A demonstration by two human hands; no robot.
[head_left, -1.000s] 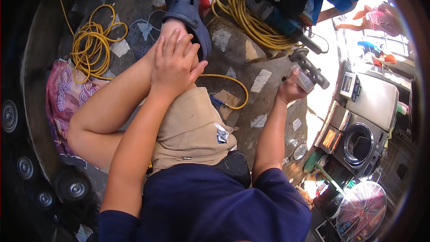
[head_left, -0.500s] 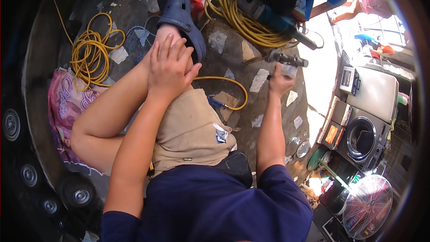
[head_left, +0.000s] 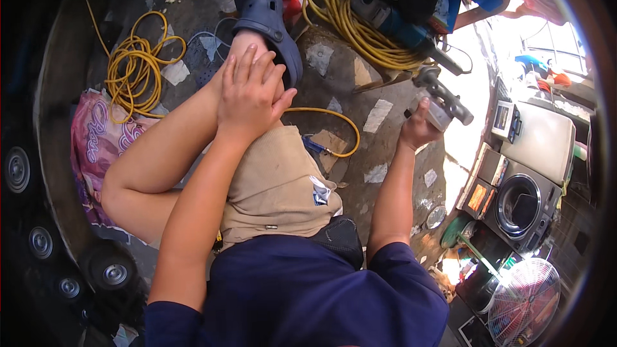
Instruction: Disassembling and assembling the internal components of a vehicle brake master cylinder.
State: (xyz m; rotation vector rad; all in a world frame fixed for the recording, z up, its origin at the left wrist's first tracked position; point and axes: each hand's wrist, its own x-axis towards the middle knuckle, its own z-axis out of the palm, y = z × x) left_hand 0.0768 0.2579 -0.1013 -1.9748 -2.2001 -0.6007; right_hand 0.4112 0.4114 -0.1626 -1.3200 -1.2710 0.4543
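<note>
My right hand is wrapped round a grey metal tool with a rounded bar-like head and a pale body. Its exact kind is not clear, and my fingers hide part of it. The tool is held up off the floor, to the right of my lap. My left hand rests flat on my bent leg, fingers stretched out, holding nothing. Just beyond it is a dark blue clog on a foot. A yellow hose end with a blue coupler lies between my two arms.
Coiled yellow hose lies on the floor at left, beside a pink printed sack. A blue-green power tool and yellow cord sit at the far right. Speakers and a fan stand at right; paper scraps dot the floor.
My right hand has moved right and slightly nearer with the tool, whose head now tilts down to the right. My left hand stays on the leg. The whole view has shifted slightly.
</note>
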